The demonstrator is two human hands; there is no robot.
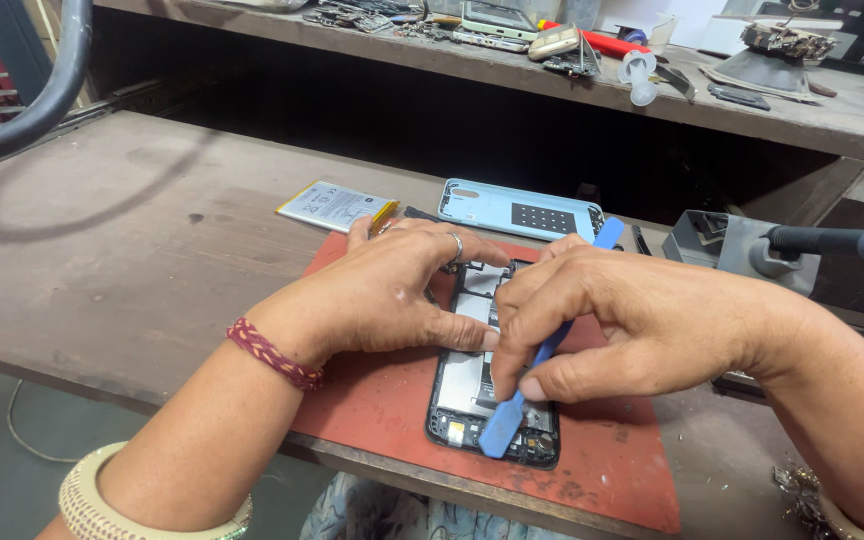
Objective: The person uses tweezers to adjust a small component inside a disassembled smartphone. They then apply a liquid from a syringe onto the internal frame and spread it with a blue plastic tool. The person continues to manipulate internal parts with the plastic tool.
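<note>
An opened phone body [472, 385] with its back removed lies on a red work mat [612, 470]. My left hand [392, 290] rests flat on the phone's upper part and presses it down; a ring sits on one finger. My right hand [622, 320] grips a blue plastic pry tool [512, 420], whose flat end touches the phone's lower part. The tool's other end sticks up past my fingers. Behind the mat lie the light blue back cover [517, 208] and a flat battery [334, 206].
A grey soldering-iron stand [752, 250] with a blue-handled iron [852, 242] sits at the right. The raised back shelf [512, 70] holds several phones, parts and tools. A dark curved hose [42, 95] hangs at upper left. The wooden bench edge [102, 385] runs near me.
</note>
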